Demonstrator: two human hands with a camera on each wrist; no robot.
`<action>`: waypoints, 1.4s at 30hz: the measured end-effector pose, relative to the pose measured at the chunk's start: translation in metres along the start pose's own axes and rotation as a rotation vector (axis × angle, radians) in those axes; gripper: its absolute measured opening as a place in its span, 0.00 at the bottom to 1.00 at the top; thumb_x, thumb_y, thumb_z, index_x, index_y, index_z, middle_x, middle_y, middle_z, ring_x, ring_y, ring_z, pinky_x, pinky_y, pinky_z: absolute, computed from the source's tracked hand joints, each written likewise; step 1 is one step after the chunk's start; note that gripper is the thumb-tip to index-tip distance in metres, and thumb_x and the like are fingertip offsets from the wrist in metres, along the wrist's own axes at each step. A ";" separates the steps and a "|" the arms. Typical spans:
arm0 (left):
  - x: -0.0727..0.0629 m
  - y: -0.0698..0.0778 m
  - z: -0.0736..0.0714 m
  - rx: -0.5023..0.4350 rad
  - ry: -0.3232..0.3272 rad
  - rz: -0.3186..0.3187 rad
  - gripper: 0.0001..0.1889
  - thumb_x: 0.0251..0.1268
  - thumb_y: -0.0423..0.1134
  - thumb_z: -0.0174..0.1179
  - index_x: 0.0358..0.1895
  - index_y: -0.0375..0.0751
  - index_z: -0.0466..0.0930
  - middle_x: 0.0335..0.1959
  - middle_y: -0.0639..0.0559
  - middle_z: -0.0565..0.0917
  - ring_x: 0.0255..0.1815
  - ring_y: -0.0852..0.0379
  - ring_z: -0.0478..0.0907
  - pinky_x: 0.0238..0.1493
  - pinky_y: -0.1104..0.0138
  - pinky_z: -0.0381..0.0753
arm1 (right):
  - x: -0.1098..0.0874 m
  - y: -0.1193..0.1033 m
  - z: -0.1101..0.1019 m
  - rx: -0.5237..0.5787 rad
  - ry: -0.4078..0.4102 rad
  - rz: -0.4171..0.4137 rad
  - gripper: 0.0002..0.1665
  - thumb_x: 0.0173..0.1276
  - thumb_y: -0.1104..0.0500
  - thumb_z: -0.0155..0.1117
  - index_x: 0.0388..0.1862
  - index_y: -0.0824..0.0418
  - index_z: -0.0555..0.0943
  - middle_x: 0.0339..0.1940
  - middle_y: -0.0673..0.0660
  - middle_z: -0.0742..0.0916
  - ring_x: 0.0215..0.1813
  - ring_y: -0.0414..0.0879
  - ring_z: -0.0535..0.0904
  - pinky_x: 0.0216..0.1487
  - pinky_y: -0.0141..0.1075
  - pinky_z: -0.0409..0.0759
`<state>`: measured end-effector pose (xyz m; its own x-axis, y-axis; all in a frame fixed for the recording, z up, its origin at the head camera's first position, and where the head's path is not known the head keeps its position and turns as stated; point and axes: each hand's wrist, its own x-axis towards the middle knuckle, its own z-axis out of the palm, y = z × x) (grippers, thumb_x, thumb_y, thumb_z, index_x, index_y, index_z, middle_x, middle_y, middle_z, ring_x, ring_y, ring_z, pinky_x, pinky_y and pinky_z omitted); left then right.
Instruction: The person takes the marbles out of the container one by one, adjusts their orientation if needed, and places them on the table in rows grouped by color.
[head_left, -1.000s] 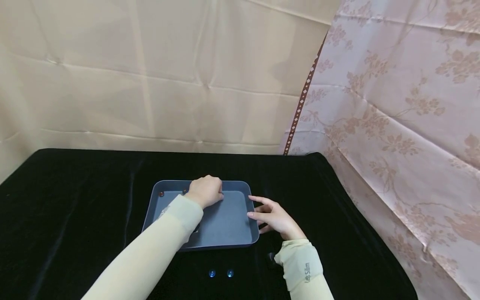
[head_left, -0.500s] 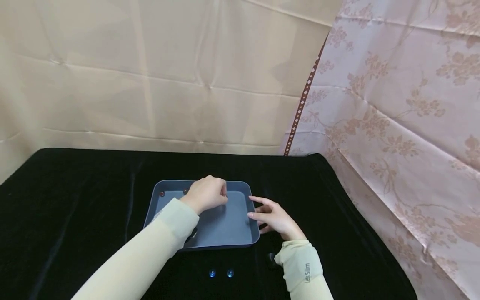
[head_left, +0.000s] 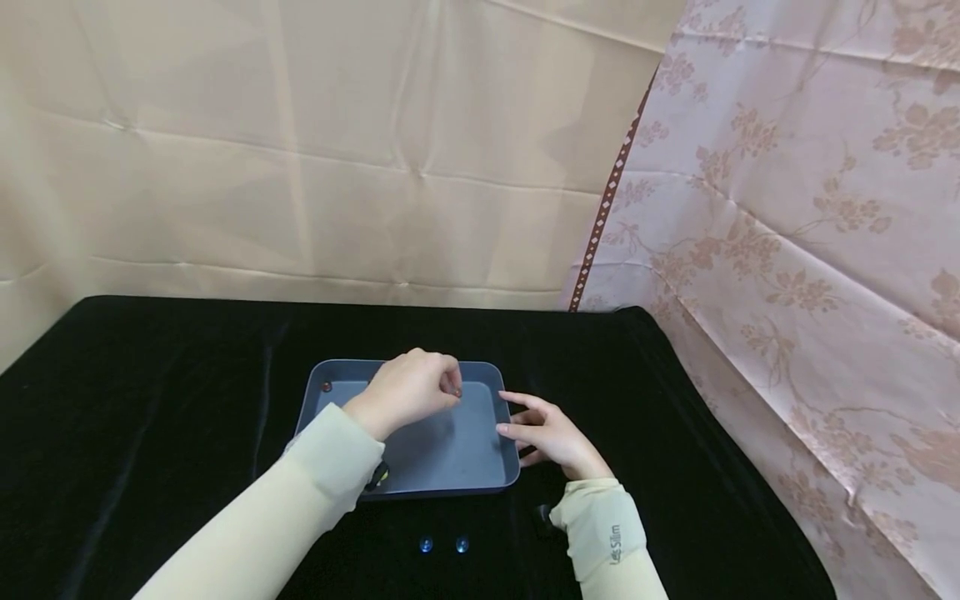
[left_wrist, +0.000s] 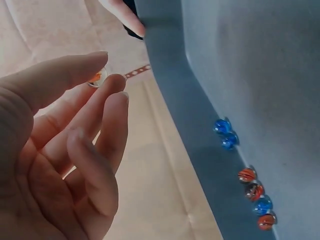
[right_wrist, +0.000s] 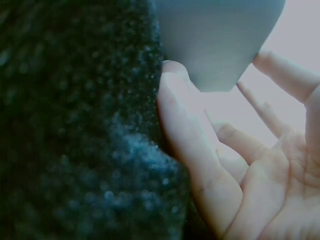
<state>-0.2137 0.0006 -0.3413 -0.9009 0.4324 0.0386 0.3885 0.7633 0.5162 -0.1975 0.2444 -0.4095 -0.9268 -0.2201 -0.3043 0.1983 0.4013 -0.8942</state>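
Two cloth backdrops enclosed the work area: a cream cloth [head_left: 300, 167] at the far side and a floral cloth [head_left: 795, 192] at the right. A black-draped table [head_left: 172, 408] stood in front of them. The blue-grey tray [head_left: 480, 467] rested on the table. The right hand [head_left: 551, 437] was at the tray's right side, fingers spread, thumb touching the wall. The left hand [head_left: 408, 385] was raised over the tray, pinching one clear marble [left_wrist: 96, 78] with an orange core between thumb and fingertips, apart from the tray floor.

Status: at least six loose marbles [left_wrist: 246, 175], blue and orange-red, lay inside the tray along its far wall. The left blue marble [head_left: 426, 544] and right blue marble [head_left: 462, 544] lay outside, near the tray's near edge, untouched. The work was judged partway, with one marble between positions; whether it was being placed or removed could not be told.
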 end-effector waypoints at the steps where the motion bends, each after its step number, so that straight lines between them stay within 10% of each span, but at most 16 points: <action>1: -0.002 0.001 -0.001 -0.005 0.002 0.003 0.04 0.61 0.40 0.69 0.37 0.53 0.84 0.34 0.58 0.87 0.31 0.62 0.80 0.36 0.65 0.81 | 0.000 0.000 0.000 0.000 -0.001 0.000 0.34 0.70 0.52 0.65 0.73 0.51 0.68 0.54 0.65 0.81 0.43 0.51 0.83 0.43 0.47 0.86; 42: -0.063 0.022 0.012 -0.077 0.072 0.254 0.06 0.62 0.43 0.68 0.41 0.52 0.87 0.34 0.61 0.88 0.23 0.73 0.73 0.21 0.73 0.70 | 0.000 0.003 -0.001 0.003 -0.019 -0.027 0.35 0.71 0.51 0.64 0.74 0.52 0.66 0.54 0.65 0.82 0.42 0.50 0.85 0.43 0.48 0.86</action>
<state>-0.1463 -0.0040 -0.3430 -0.7888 0.5680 0.2350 0.5907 0.5945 0.5457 -0.1969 0.2470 -0.4121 -0.9254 -0.2479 -0.2867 0.1748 0.3921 -0.9031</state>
